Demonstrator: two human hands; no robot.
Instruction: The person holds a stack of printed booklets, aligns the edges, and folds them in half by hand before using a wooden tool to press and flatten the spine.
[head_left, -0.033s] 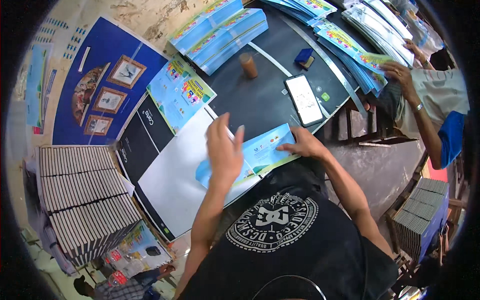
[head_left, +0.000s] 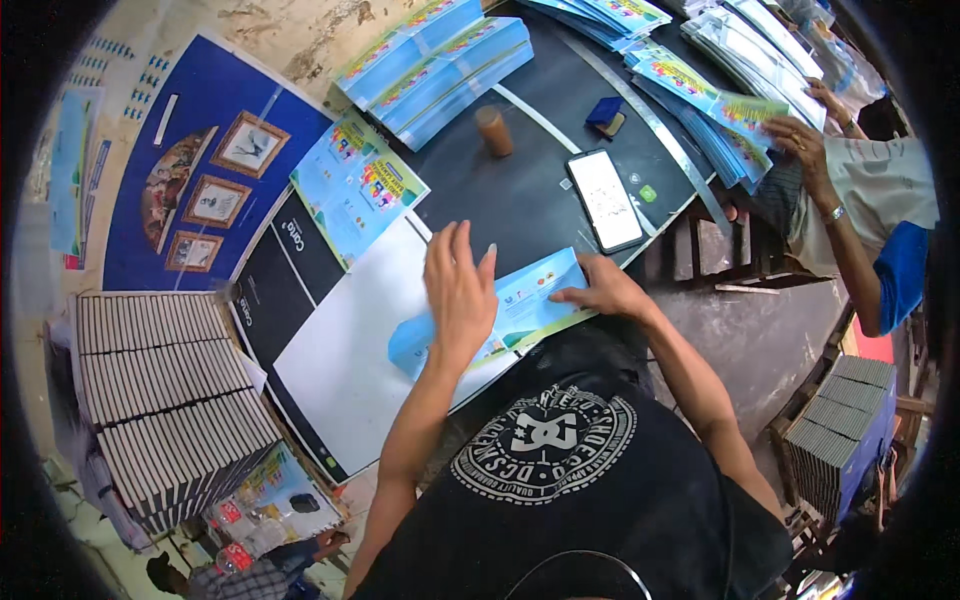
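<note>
A long light-blue printed paper sheet [head_left: 535,290], apparently folded, lies at the table's near edge. My right hand [head_left: 612,290] grips its right end, thumb on top and the fingers mostly hidden beyond it. Over the sheet's middle is my left hand [head_left: 462,295], its fingers stretched out and pointing away; whether its palm presses on the paper I cannot tell. The sheet's left end curls up beside my left wrist. Beneath it spreads a large white sheet [head_left: 345,370]. Flat printed blue sheets [head_left: 360,190] lie farther off, to the left.
Bundled blue leaflets [head_left: 440,75] stand at the back, near a brown cylinder [head_left: 493,132]. A phone [head_left: 606,200] and small blue box [head_left: 606,115] lie at right. Stacked books [head_left: 175,400] rise at left. A co-worker's hand [head_left: 800,145] touches folded leaflets [head_left: 700,120].
My left hand has shifted slightly to the right over the folded sheet and looks less blurred. My right hand keeps its grip on the right end.
</note>
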